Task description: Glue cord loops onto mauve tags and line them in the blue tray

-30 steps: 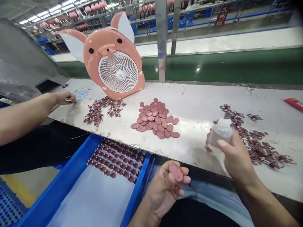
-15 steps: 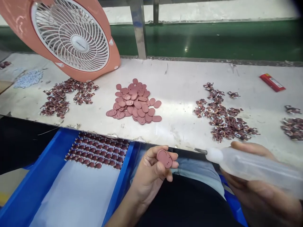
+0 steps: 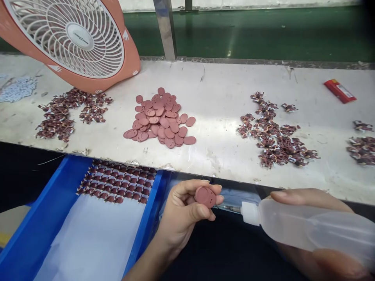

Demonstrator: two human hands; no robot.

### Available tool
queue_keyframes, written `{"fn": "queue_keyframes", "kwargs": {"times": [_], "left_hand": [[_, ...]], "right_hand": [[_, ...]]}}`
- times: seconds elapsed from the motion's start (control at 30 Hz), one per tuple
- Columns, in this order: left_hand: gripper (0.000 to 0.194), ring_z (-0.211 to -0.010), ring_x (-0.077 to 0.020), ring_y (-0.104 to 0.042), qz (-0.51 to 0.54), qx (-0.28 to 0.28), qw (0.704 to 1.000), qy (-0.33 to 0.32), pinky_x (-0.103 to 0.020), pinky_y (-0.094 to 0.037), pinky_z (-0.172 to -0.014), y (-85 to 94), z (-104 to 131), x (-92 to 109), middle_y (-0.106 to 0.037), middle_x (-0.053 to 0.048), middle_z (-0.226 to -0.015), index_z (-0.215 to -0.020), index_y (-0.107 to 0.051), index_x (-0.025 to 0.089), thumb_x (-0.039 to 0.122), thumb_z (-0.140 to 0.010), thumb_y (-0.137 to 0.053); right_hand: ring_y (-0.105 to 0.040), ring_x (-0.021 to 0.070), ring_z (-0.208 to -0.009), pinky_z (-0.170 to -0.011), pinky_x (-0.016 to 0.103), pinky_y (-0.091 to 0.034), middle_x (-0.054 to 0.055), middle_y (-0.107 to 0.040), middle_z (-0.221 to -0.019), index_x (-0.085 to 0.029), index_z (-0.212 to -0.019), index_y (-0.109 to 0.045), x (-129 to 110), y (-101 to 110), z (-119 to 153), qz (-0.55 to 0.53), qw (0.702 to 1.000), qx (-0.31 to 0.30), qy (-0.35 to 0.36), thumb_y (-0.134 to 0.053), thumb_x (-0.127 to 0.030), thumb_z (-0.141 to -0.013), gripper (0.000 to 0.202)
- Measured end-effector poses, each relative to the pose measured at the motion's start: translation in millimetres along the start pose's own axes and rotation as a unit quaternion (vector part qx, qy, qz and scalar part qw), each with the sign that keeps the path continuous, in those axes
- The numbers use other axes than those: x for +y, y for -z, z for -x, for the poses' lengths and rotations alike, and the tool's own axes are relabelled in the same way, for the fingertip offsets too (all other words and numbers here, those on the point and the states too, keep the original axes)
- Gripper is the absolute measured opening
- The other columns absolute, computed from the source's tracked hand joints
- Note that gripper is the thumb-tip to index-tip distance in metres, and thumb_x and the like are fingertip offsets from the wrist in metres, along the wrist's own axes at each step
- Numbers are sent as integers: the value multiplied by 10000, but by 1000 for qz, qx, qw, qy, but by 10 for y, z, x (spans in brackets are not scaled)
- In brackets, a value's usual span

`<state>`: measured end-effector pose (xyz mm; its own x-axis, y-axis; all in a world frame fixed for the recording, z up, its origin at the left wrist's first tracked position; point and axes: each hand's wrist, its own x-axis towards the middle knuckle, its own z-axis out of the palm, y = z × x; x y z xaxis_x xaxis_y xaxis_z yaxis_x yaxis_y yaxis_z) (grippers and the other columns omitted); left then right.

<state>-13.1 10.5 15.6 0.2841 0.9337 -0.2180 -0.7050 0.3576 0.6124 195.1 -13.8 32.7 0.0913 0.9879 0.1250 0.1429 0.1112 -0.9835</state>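
Observation:
Pinched between the fingers and thumb of my left hand (image 3: 187,214) is a reddish-pink oval piece (image 3: 205,197) with small dark holes. My right hand (image 3: 316,226) wraps round a translucent squeeze bottle (image 3: 293,222) with a white cap, lying nearly level. Its thin metal nozzle (image 3: 231,208) points left, close to the right side of the oval piece; whether they touch is hard to tell. Beyond my hands, a pile of similar oval pieces (image 3: 164,119) lies on the white table (image 3: 216,156).
An orange fan (image 3: 129,58) leans at the back left. Dark brown small parts lie in heaps at left (image 3: 55,121), right (image 3: 272,136) and far right (image 3: 363,150). A red packet (image 3: 340,91) lies behind. Below, a blue tray (image 3: 35,222) holds rows of brown pieces (image 3: 117,181).
The bottle has moved left and down, bringing its nozzle near the oval piece. My left hand still holds that piece. The camera view has shifted slightly.

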Motion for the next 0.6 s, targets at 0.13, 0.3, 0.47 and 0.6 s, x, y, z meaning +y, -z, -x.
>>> {"fn": "queue_keyframes", "kwargs": {"times": [0.13,0.3,0.47,0.6], "left_hand": [[276,-827,-140,-768,-1,5,1000,3,-104,-578,-603,11,3,-6,-810,13,-965,-960,-790,275,229,-701,-874],[281,-813,-149,-770,-2,25,1000,13,-105,-576,-603,3,6,5,-811,4,-950,-934,-796,276,229,-673,-890],[285,-773,-157,-771,1,41,999,18,-108,-573,-579,-27,13,32,-813,-2,-914,-894,-802,268,232,-633,-911],[291,-780,-165,-772,1,42,999,18,-109,-570,-572,-29,19,32,-812,-9,-914,-895,-803,269,231,-628,-913]], "right_hand": [[-659,259,-524,-369,359,-482,64,-703,-778,-332,-1183,-672,15,-2,-9,24,996,-36,73,-618,-560,-821,432],[-623,234,-447,-410,355,-515,33,-688,-701,-328,-1199,-660,15,17,-10,7,997,-58,53,-598,-516,-837,412],[-548,196,-353,-494,374,-568,4,-623,-592,-323,-1185,-684,-15,1,-31,13,997,-56,45,-566,-477,-866,374],[-660,234,-498,-495,369,-560,25,-679,-732,-342,-1195,-676,-2,15,4,25,997,-54,43,-550,-489,-873,376]]}}
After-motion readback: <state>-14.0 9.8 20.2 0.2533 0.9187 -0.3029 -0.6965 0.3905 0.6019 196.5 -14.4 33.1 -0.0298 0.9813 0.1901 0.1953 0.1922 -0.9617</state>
